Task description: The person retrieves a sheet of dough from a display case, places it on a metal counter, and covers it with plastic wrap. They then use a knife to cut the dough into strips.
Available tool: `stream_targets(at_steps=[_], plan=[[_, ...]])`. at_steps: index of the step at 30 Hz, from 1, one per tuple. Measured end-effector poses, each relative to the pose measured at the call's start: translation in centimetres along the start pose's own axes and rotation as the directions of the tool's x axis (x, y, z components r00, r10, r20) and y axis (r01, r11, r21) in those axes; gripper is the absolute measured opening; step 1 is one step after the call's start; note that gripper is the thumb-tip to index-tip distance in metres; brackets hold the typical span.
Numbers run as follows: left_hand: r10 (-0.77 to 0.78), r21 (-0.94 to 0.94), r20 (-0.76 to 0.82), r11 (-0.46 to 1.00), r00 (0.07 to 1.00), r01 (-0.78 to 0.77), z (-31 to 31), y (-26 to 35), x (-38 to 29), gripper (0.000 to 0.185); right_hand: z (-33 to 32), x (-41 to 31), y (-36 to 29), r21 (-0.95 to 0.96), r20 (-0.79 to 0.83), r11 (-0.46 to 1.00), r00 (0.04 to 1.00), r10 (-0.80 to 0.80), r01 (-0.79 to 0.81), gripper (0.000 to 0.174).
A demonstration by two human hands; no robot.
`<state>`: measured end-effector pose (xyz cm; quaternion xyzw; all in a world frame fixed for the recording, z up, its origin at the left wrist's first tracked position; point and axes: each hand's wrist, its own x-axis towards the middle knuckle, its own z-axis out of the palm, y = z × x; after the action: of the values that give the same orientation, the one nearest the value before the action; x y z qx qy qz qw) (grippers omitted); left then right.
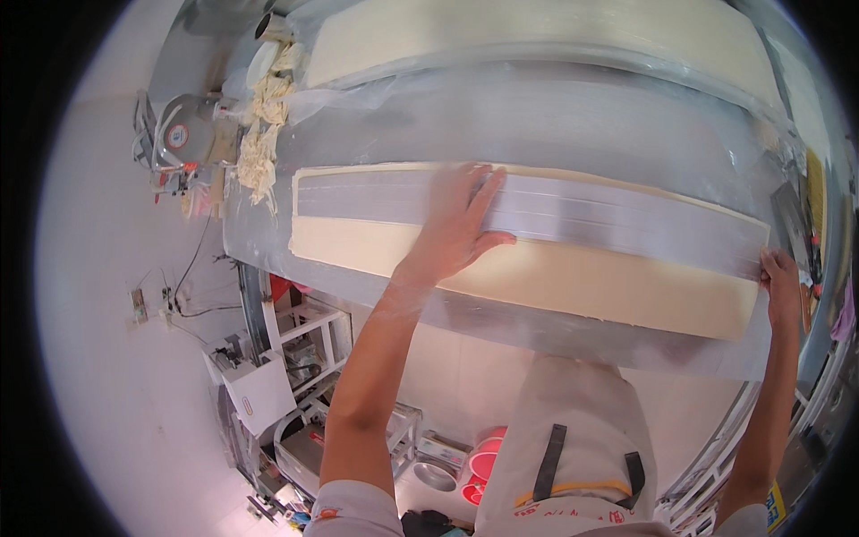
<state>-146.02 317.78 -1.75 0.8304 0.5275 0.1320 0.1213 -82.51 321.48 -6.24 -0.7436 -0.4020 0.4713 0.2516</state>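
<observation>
A long rectangular sheet of pale dough (590, 282) lies across the metal worktop (537, 121) before me. Along its far half rests a long grooved metal straightedge (624, 215), with a thin margin of dough showing beyond its far side. My left hand (453, 228) is laid on the straightedge left of its middle, fingers spread and thumb reaching over the bare dough. At the right end of the straightedge, my right hand (780, 275) has its thumb and fingers drawn together by the corner. Whether they pinch the end or a small tool is hidden.
Another wide dough sheet (537, 33) lies under plastic film at the back. Dough scraps (258, 161) are heaped at the left edge, near a metal machine (188, 131). Long tools (792, 215) lie along the right edge. Below stand a white rack (329, 335) and red tubs (486, 460).
</observation>
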Motion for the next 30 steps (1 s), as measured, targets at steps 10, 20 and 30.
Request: stream_targets(at_steps=[10, 20, 30], plan=[[0.026, -0.029, 0.004, 0.999, 1.000, -0.026, -0.3, -1.0, 0.4, 0.090, -1.1, 0.2, 0.5, 0.028, 0.053, 0.999, 0.998, 0.020, -0.022, 0.028], [-0.043, -0.025, 0.023, 0.999, 0.999, 0.044, 0.7, -1.5, 0.4, 0.096, 0.9, -2.3, -2.4, 0.075, -0.021, 0.996, 0.999, -0.044, 0.045, 0.019], [0.021, 0.008, 0.028, 1.000, 0.999, -0.022, 0.2, -0.2, 1.0, 0.092, 2.1, -2.9, -4.7, 0.058, -0.028, 0.995, 0.996, 0.083, -0.081, 0.018]])
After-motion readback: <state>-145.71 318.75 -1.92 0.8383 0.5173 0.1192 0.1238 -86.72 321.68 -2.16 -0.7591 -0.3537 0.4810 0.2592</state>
